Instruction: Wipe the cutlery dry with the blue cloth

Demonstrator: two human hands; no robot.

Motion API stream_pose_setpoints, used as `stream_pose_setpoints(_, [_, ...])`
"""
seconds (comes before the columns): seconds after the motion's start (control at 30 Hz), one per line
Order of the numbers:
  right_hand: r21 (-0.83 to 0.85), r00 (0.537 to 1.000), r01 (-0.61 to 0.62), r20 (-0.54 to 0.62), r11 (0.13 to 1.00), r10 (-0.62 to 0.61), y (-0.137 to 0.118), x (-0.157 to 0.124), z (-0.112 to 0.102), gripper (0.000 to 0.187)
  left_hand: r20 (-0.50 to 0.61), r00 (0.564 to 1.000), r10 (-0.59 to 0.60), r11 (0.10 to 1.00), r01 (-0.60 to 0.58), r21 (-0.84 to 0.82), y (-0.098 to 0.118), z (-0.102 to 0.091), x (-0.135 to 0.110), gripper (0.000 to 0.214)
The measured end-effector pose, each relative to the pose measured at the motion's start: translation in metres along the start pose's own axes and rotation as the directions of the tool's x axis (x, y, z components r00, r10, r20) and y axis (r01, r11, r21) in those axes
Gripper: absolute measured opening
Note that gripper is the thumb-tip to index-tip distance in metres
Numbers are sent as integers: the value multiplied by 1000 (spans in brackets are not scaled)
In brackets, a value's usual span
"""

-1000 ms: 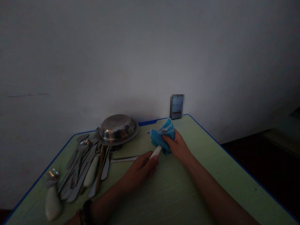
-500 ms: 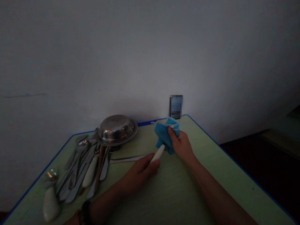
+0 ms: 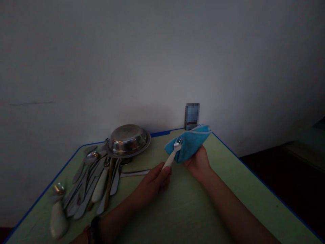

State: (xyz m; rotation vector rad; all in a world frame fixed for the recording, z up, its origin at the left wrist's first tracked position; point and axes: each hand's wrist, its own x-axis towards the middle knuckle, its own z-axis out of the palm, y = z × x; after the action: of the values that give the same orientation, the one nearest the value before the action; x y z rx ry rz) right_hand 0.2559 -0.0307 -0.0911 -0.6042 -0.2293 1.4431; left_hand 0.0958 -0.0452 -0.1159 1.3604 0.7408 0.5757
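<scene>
My left hand [image 3: 156, 181] is closed round the pale handle of a fork [image 3: 170, 158], whose metal tines point up and away from me. Behind the tines spreads a blue cloth [image 3: 191, 144] with a light edge. My right hand [image 3: 199, 162] holds that cloth from below, its fingers mostly hidden under the fabric. The fork's head lies in front of the cloth; whether they touch, I cannot tell. A flat metal utensil handle [image 3: 135, 173] lies on the table just beyond my left hand.
An upturned steel bowl [image 3: 128, 139] sits at the back left. Beside it lies a pile of spoons, knives and other cutlery [image 3: 87, 183]. A thick pale-handled utensil [image 3: 58, 220] is at the near left. A phone [image 3: 192, 117] leans against the wall [image 3: 162, 61] behind the green table [image 3: 243, 193].
The cloth has opened out from a bunched shape and uncovered the fork's tines. My right hand has turned to lie beneath the cloth. My left hand keeps its hold on the fork.
</scene>
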Motion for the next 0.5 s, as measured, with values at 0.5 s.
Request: stream_pose_setpoints(0.5, [185,989,-92,134,978,68,1,-8,1,44,-69,996,49,992,-56,-109,0,0,2,26])
